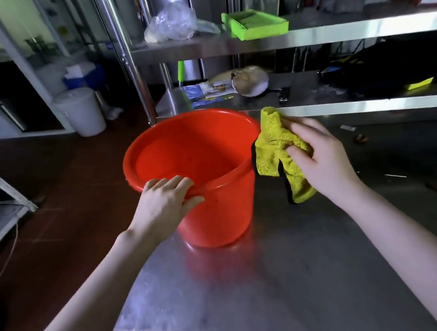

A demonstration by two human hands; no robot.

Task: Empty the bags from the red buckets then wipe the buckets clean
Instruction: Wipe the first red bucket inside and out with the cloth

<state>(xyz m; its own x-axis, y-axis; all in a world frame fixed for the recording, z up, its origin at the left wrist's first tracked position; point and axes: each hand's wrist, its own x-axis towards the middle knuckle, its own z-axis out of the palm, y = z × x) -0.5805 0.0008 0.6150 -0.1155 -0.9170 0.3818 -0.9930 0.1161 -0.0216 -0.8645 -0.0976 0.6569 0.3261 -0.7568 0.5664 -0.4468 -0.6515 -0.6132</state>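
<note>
One bucket (202,174) stands upright near the bench's (288,278) left edge, mouth up; left hand (166,204) grips its near rim, right hand (320,159) clutches the cloth (274,150) against its right rim, nearer for wiping.

The bucket (216,213) is plain orange-red inside and out, with no pattern. The cloth (274,147) is yellow pile with black edging. The worktop (288,278) is bare silver-grey steel, tinged red at the bucket's foot. The tray (255,23) on the upper shelf is lime green. The pail (80,111) is white and the floor (66,165) dark red-brown.
</note>
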